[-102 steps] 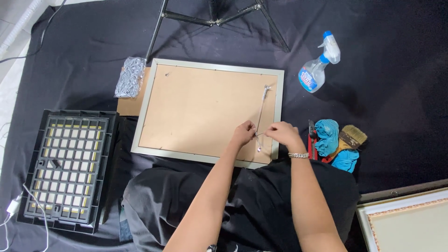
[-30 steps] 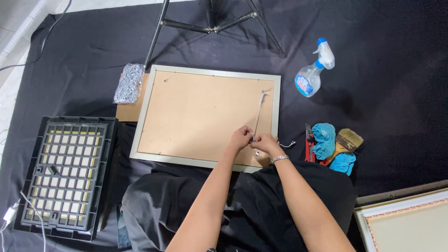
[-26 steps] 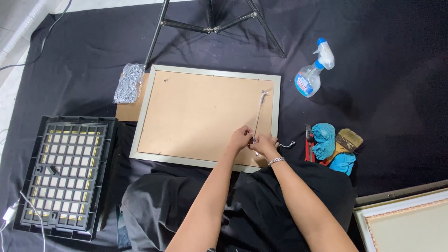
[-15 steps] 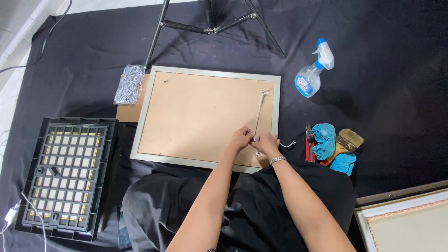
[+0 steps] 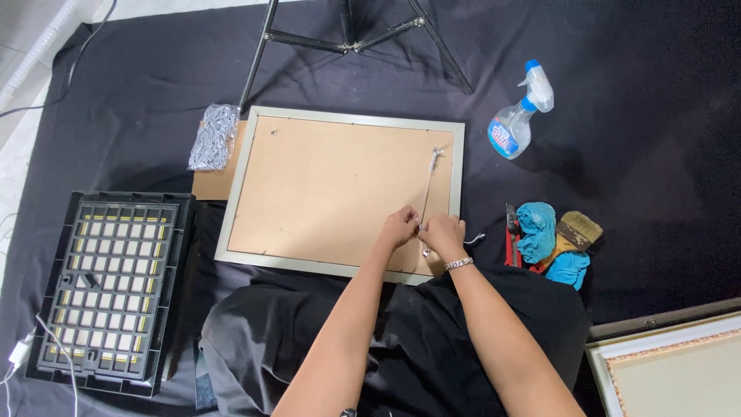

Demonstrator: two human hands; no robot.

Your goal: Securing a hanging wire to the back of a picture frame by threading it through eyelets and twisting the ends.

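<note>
Your left hand [image 5: 399,228] and right hand [image 5: 443,235] meet at the lower right of the picture frame [image 5: 340,189], knuckles almost touching. Both have their fingers curled tight, and each grip is pinched on the lower end of the hanging wire [image 5: 428,185], which runs up from between your fingertips to a small fitting near the frame's right edge. How much of the wire each hand holds is hidden under the fingers. A metal bracelet [image 5: 458,264] sits on your right wrist.

The frame lies face down, its tan backing board up and its pale silver border all round, on a black cloth [image 5: 656,154] spread over the floor, right in front of your lap.

Just right of your right hand lie a blue rag [image 5: 536,232], a paintbrush [image 5: 577,229] with a wooden handle and a red-handled tool [image 5: 511,241], bunched together. Farther up on that side a spray bottle [image 5: 517,123] lies on the cloth. At the frame's upper left corner rests a clear bag of metal hardware [image 5: 214,137]. A black plastic crate [image 5: 112,289] sits well to your left, and a second frame's corner [image 5: 671,371] shows at the lower right.
</note>
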